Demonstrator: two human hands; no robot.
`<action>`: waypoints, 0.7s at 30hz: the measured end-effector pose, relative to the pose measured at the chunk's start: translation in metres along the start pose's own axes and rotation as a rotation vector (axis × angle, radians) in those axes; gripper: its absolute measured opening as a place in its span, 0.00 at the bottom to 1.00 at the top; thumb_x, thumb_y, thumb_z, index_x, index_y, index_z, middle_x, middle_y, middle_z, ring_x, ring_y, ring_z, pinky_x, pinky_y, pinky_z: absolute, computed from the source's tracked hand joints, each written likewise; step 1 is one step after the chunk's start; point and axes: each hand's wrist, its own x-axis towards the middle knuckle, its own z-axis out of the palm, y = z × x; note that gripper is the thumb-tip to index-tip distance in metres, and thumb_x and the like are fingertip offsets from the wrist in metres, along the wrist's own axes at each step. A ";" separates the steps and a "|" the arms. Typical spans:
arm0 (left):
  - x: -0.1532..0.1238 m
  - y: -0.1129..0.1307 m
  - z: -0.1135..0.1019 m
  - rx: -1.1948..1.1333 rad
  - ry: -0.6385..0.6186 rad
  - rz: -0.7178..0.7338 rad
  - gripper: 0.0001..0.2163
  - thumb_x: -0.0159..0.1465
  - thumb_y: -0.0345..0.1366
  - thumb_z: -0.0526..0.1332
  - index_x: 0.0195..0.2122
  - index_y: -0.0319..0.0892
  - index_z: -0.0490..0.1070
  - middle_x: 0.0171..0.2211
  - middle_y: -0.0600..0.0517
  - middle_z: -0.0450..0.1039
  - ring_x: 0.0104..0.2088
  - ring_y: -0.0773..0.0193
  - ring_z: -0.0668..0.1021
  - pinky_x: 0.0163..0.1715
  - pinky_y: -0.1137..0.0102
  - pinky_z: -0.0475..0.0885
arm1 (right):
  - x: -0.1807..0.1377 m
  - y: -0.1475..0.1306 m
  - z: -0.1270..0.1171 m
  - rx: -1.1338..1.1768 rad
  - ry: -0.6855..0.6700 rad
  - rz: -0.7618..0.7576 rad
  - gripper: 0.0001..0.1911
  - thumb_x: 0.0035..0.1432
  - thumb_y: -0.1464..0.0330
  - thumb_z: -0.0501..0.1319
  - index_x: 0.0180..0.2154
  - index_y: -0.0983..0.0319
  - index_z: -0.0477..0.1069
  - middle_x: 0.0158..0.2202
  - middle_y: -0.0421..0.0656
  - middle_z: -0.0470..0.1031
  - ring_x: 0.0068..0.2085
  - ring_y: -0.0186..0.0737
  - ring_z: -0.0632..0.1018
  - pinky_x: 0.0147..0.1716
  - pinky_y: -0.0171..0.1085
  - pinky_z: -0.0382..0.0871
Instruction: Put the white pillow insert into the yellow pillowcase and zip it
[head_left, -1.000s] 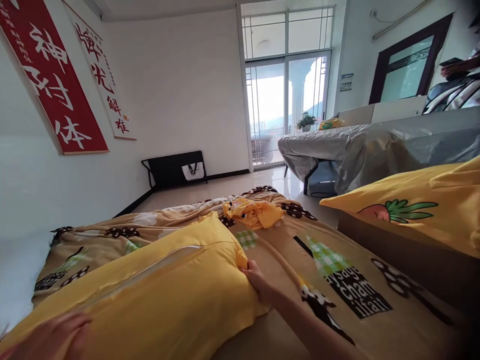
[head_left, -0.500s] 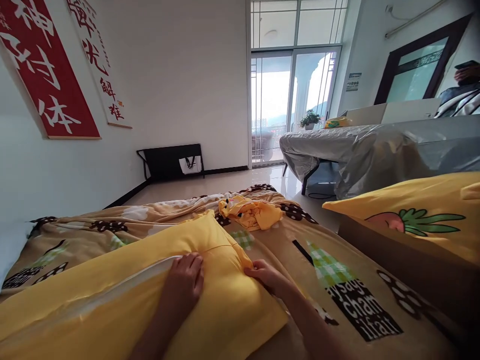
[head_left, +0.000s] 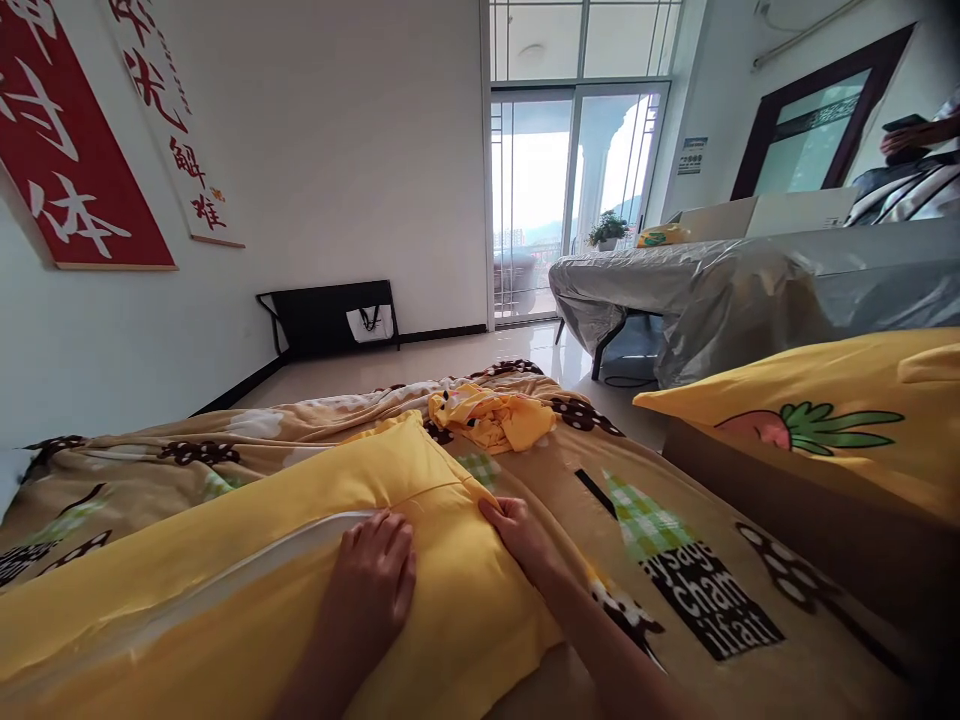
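A yellow pillowcase (head_left: 247,510) with a pillow in it lies across the bed in front of me. Along its upper face runs a long slit, and a strip of white (head_left: 247,560) shows inside. My left hand (head_left: 381,565) rests near the slit's right end, its fingers curled down and closed on the yellow cloth. At the right end of the pillowcase, my right hand (head_left: 517,530) pinches the side edge between thumb and fingers. What lies under the left fingertips is hidden.
Crumpled yellow cloth (head_left: 495,418) lies beyond the pillowcase on the patterned blanket (head_left: 555,520). On the right, a yellow pillow with a carrot print (head_left: 847,425) sits on a brown box-like support (head_left: 735,480). Behind stands a plastic-covered table (head_left: 712,270); another person's hand (head_left: 904,145) holds a dark device.
My right hand has moved slightly up along the pillowcase edge, still pinching it. The left hand has slid a little to the right on the cloth. The whole view has shifted slightly.
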 end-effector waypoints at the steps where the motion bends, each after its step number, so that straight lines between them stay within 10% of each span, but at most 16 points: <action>1: 0.000 0.001 0.000 0.006 -0.004 0.004 0.11 0.63 0.30 0.52 0.44 0.42 0.69 0.45 0.47 0.73 0.49 0.54 0.71 0.46 0.60 0.64 | 0.000 -0.002 -0.004 -0.026 0.015 -0.018 0.31 0.50 0.43 0.51 0.25 0.65 0.71 0.21 0.41 0.69 0.25 0.36 0.68 0.22 0.33 0.58; 11: -0.005 -0.024 -0.014 -0.037 -0.020 -0.164 0.10 0.62 0.32 0.52 0.41 0.43 0.71 0.41 0.48 0.76 0.41 0.57 0.76 0.41 0.62 0.68 | -0.007 -0.004 0.000 -0.397 0.108 -0.085 0.16 0.55 0.62 0.56 0.19 0.61 0.67 0.24 0.46 0.75 0.28 0.39 0.71 0.28 0.35 0.56; 21: -0.006 -0.023 -0.011 -0.001 -0.003 -0.139 0.09 0.62 0.31 0.52 0.40 0.43 0.70 0.41 0.49 0.75 0.43 0.58 0.75 0.42 0.62 0.66 | -0.011 -0.012 -0.006 -0.412 0.107 -0.041 0.19 0.60 0.58 0.52 0.23 0.61 0.69 0.29 0.48 0.76 0.32 0.42 0.74 0.29 0.34 0.58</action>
